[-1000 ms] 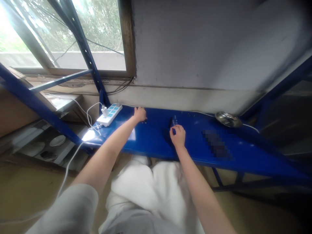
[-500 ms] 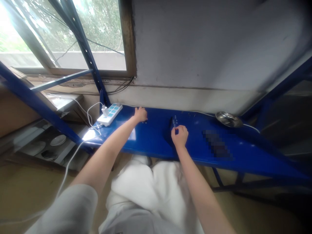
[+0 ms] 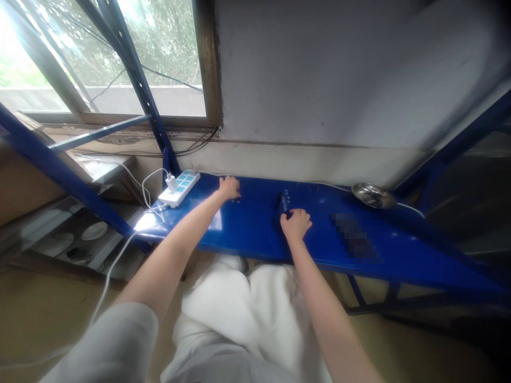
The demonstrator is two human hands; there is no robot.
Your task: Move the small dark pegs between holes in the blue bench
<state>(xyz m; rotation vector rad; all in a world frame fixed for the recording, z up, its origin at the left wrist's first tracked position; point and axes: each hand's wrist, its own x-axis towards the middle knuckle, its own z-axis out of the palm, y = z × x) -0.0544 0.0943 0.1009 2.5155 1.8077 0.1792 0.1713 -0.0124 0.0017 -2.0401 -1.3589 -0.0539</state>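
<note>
My left hand point(image 3: 229, 188) rests on the far part of the blue table point(image 3: 255, 223), fingers bent down and somewhat apart. No object shows in it, though its fingertips are partly hidden. A few small clear pieces point(image 3: 236, 201) lie just below that hand. My right hand point(image 3: 296, 225) hovers or rests near the middle of the table, its thumb and fingers apart and nothing visible between them. Right beyond its fingertips stands a short double row of small clear round pieces point(image 3: 285, 200). A narrow dark strip point(image 3: 278, 200) lies along their left side.
A white power strip point(image 3: 179, 188) with a plug and cable sits at the left end. To the right are a shiny metal dish point(image 3: 373, 195) and a blurred-out dark object point(image 3: 355, 238). Tiny bits lie by the wall. Blue metal posts point(image 3: 139, 80) rise at the left.
My right hand has drawn back slightly from the clear pieces, and its pinched fingers have spread. More of the row now shows. My left hand has hardly moved.
</note>
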